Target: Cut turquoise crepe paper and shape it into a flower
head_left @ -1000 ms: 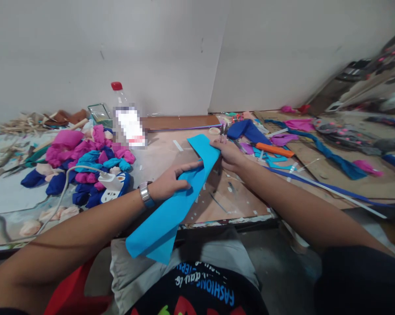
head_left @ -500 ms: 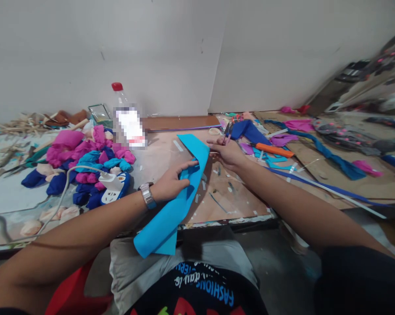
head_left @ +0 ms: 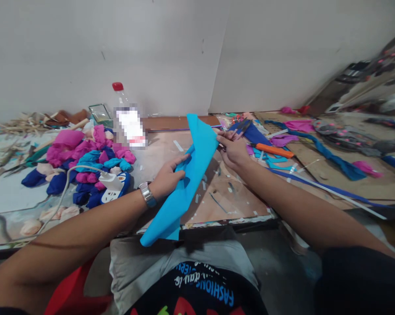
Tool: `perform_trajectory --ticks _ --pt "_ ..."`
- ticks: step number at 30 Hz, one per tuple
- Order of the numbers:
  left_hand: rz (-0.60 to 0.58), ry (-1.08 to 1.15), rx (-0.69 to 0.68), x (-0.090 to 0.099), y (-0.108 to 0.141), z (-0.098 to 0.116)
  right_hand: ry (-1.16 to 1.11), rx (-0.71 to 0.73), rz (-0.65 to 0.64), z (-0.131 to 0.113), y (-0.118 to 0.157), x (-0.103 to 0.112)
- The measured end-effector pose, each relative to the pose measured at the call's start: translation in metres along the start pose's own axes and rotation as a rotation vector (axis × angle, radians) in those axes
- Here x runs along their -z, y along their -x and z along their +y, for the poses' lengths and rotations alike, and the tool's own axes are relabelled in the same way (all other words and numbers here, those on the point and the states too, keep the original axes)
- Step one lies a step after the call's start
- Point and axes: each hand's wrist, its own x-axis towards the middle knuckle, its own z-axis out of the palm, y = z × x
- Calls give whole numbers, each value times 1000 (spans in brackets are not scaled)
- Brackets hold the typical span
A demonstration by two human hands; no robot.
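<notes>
- Saw thin pale sticks (head_left: 23, 124) heaped at the far left, toward the wall (head_left: 171, 52).
- Noted a pile of magenta cloth (head_left: 66, 142) and dark blue cloth bundles (head_left: 35, 178) nearby, with a few lighter blue scraps (head_left: 89, 161) among them.
- Found a blue and white power strip (head_left: 114, 190) at the pile's right, with a white plug (head_left: 109, 179) and cable on it.
- Spotted a red-capped bottle (head_left: 118, 86) upright behind the pile, blurred below the neck.
- Saw a silver watch (head_left: 147, 194) on the left wrist.
- Found the left hand (head_left: 167, 178) clamped on a bright blue sheet (head_left: 197, 162), thumb on the near face, fingers behind a fold.
- Saw the blue sheet slanting between both hands above the table (head_left: 240, 197), top end toward the wall, lower end out past the table's near edge.
- Found the right hand (head_left: 235, 151) closed around scissors (head_left: 241, 127), blades pointing up and right, fingertips at the sheet's right edge. Could not tell how firmly pinched there.
- Noted an orange piece (head_left: 274, 150) just beyond the right hand, among purple and blue scraps.
- Saw a twisted teal strip (head_left: 329, 151) farther right, beside a grey, pink-spotted bundle (head_left: 343, 135).
</notes>
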Motion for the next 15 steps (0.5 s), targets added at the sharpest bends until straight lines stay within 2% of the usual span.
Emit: perform_trajectory --ticks 4,9,13,15 --pt "100 15 -37 2 1 3 0 -7 0 0 0 -1" --pt "237 64 -57 6 -4 3 133 -90 69 -3 1 -2" --pt "360 110 -95 9 -9 -3 140 -147 16 -6 3 -3" --pt "386 147 -118 9 -11 -7 127 -190 -15 -6 5 -5"
